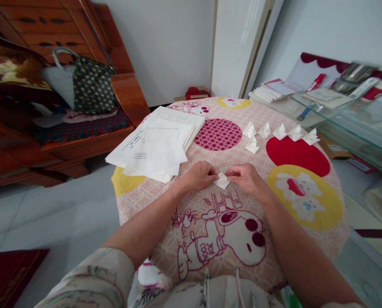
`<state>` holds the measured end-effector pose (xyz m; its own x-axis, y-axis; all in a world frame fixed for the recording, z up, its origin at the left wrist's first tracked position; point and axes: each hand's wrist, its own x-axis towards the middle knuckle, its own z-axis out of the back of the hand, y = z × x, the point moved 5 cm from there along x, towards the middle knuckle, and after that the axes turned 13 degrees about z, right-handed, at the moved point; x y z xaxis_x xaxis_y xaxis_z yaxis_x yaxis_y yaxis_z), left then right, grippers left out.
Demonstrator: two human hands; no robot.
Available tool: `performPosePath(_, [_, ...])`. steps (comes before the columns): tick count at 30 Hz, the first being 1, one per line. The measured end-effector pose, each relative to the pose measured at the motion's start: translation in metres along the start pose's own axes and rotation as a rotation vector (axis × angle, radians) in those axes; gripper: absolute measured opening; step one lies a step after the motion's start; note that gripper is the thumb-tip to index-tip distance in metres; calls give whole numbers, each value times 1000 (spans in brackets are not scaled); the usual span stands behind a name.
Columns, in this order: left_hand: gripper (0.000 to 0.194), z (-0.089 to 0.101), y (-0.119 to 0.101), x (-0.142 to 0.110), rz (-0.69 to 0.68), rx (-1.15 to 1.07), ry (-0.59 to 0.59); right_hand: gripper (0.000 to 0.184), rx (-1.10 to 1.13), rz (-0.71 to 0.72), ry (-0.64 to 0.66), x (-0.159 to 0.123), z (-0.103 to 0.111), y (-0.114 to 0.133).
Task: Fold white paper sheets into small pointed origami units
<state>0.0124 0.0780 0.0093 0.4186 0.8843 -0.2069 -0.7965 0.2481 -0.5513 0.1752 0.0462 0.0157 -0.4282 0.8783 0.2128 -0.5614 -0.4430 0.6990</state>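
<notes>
- The paper [222,182] is small, white and folded into a diamond, lying at the middle of the worktop [191,205], between the two hands.
- One corner of the paper points near, toward the person; its left and right corners reach the fingers. Its sides look about even, so I cannot tell a long axis.
- The left hand [201,175] comes in from the near left, its thumb and fingers pinched together on the paper's left corner.
- The right hand [246,177] comes in from the near right, its fingers clamped on the right corner in the same way. The two hands are apart, with the paper bridging the gap.
- Six white folded pieces stand on the far right of the worktop: five in a row [280,131] running left to right, with their peaks up, and a single piece [252,145] just on the near side of the leftmost.
- A stack of printed sheets [160,147] lies on the far left, fanned unevenly, its long axis slanting from near left to far right.
- The cloth over the worktop is pink, with a stitched dog [239,239] near the person, a red patch [296,156] and a yellow patch [330,199] on the right.
- Beyond its right edge, a glass shelf [345,122] carries a few items.
- Well apart on the left, a patterned bag [94,85] sits on a wooden bench [91,137].
</notes>
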Motion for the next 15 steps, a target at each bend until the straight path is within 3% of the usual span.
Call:
performPosePath(9, [19,0,-1,-2,-6,1,-11,21,-8,-62,-59,-3,-2,-2])
performPosePath(15, [17,0,-2,-3,-26,9,-21,18,-165,7,41,-2,-4,11])
